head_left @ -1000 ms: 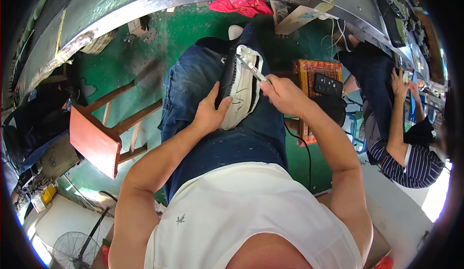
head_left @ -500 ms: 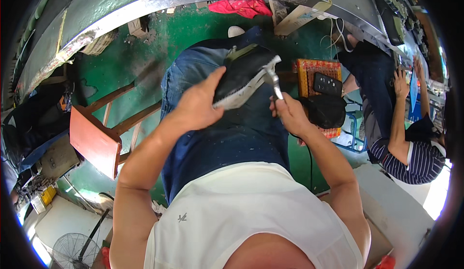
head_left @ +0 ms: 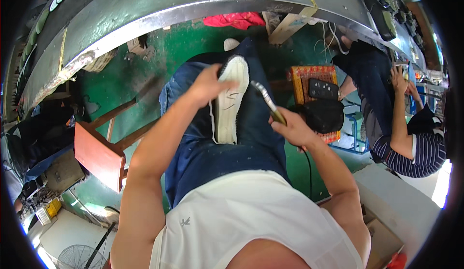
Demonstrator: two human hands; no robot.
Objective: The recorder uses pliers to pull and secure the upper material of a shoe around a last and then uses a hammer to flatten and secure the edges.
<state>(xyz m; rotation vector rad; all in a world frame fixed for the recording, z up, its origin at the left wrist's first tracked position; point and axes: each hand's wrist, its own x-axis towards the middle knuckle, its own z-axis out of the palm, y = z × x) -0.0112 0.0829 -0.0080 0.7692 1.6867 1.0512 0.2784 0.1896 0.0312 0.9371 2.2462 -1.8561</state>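
A shoe [head_left: 232, 109] lies on my lap with its pale sole turned up and its toe pointing away from me. Dark upper material shows along the sole's edge, and a loose white strip hangs at its left side. My left hand [head_left: 209, 86] grips the shoe near the toe, its fingers reaching over the sole and slightly blurred. To the right of the shoe, my right hand [head_left: 295, 128] is closed around a hammer [head_left: 266, 97] with a curved shiny metal head. The hammer's head is raised beside the shoe, apart from the sole.
A metal-edged workbench [head_left: 193, 9] runs across the far side. At right, a beaded seat [head_left: 299, 83] bears a black case [head_left: 324, 89] and a black cloth [head_left: 323, 113]. Another person [head_left: 406, 146] works farther right. A red-topped stool [head_left: 98, 154] stands at left.
The shoe has turned from its side to sole up and now points away from me. My left hand has moved onto the sole near the toe. The hammer has drawn back from the shoe's edge.
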